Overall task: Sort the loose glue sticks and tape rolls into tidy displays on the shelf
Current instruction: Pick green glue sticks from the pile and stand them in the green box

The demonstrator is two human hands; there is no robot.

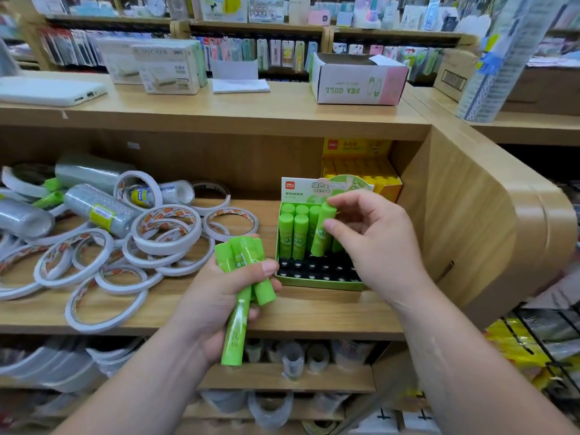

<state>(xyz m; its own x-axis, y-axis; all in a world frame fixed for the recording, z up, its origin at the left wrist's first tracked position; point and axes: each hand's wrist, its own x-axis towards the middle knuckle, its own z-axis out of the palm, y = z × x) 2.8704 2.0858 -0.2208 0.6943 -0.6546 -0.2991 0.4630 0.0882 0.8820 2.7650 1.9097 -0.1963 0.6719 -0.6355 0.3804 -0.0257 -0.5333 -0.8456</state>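
Head view. Along the top of the frame, on the upper ledge: a white SEA GULL carton [357, 86] with its top open, white boxes [157, 67] to its left, a tall wrapped stack [499, 58] at upper right.

In the back right corner of the shelf [314, 312], a yellow box [361, 174] of yellow-capped sticks, directly behind the green display box [317, 282]. Left half of the shelf heaped with loose tape rolls [166, 227], white rings overlapping one another. Among them, clear wrapped tape packs [97, 208] lying on their sides and stray green sticks [50, 191] poking out at far left.

Inside the display box, standing glue sticks [295, 233] upright in the back rows at the left; dark round sockets showing in the front rows.

Just right of these, a single glue stick [320, 240], tilted, lower end over the box. Pinched between thumb and fingertips of the right hand [373, 237], other fingers loosely curled.

Lower centre, just left of the box: left hand [219, 299], fingers wrapped round a bundle of glue sticks [235, 255], one longer stick jutting below the palm.
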